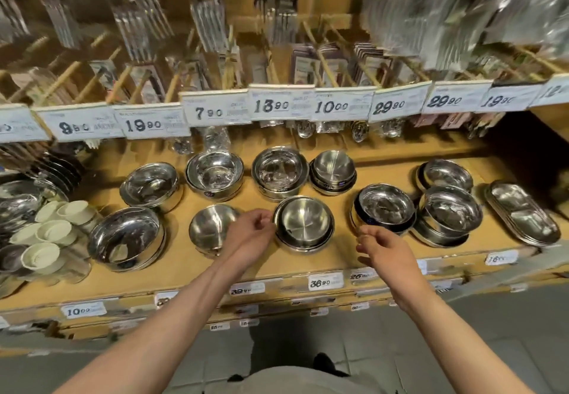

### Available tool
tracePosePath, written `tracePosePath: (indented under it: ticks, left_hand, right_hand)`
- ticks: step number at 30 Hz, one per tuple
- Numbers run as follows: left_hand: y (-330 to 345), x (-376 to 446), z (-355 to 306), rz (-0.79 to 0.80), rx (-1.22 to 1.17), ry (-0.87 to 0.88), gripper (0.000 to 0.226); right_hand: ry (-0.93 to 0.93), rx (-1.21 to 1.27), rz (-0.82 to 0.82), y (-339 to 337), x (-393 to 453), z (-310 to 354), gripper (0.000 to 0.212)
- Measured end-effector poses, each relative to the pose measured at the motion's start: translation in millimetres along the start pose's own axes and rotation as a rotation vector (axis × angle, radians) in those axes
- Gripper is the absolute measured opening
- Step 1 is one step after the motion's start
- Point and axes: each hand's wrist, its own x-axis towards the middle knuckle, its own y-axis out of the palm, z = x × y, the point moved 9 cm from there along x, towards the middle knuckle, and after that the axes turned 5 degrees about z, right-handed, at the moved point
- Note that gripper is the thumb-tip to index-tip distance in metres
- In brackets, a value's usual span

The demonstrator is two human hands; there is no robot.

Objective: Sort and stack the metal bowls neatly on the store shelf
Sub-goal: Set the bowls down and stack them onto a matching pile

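Note:
Several stacks of shiny metal bowls stand on the wooden shelf (326, 258). My left hand (251, 233) hovers between a small front bowl (207, 227) and the brushed bowl stack (304, 222) in the middle, fingers loosely curled near that stack's left rim, holding nothing. My right hand (386, 250) hangs over the shelf's front, just below a dark-banded bowl stack (385, 208), fingers loosely curled and empty. Behind stand more stacks: one (215, 173), another (278, 172) and a smaller one (334, 172).
A large bowl (126, 238) and another stack (151, 184) sit to the left, with white cups (49, 233) beyond them. At right are bowl stacks (448, 215) and oval divided trays (523, 215). Price tags line the rail above, with hanging cutlery packs.

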Motion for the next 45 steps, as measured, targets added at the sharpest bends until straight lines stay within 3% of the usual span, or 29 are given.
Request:
tracePosePath:
  ticks: [7,13,17,24,28,34,37,42,45]
  left_hand:
    - [48.5,50.3,-22.3,-0.069,0.292,-0.035,0.04]
    - [64.5,74.0,-5.5,-0.121,0.525,-0.18,0.044]
    - [59.0,76.6,7.6,-0.149,0.509,-0.266,0.039]
    - [32.3,55.8,1.7,-0.287,0.177,-0.29,0.018]
    - [20.3,30.5,6.4,-0.283,-0.178,-0.379,0.043]
    - [15.8,-2.6,10.1,-0.216,-0.528,-0.451,0.045]
    - [13.6,-14.9,14.8,-0.208,-0.613,-0.473,0.049]
    - [10.7,-25.2,23.8,-0.252,-0.7,-0.474,0.018]
    - [9.4,-25.4,28.2,-0.275,-0.665,-0.5,0.013]
  right_hand:
    - [-0.016,-0.025,0.069,-46.4,29.8,-5.2,0.023]
    - [-0.013,0.006,0.105,-76.6,51.6,-7.8,0.021]
    - [-0.01,0.033,0.15,-74.1,64.5,-3.3,0.018]
    - [-0.054,0.03,0.24,-46.4,105.7,25.5,0.018]
    - [-0.103,-0.086,0.156,-37.9,149.6,52.6,0.027]
    - [-0.184,-0.405,0.156,-10.6,214.5,78.7,0.048]
    - [-0.142,-0.599,0.149,-0.6,237.7,68.9,0.046]
    - [-0.078,-0.705,0.073,1.9,253.2,54.7,0.033]
    - [-0.036,-0.787,0.033,-1.0,253.2,58.6,0.023]
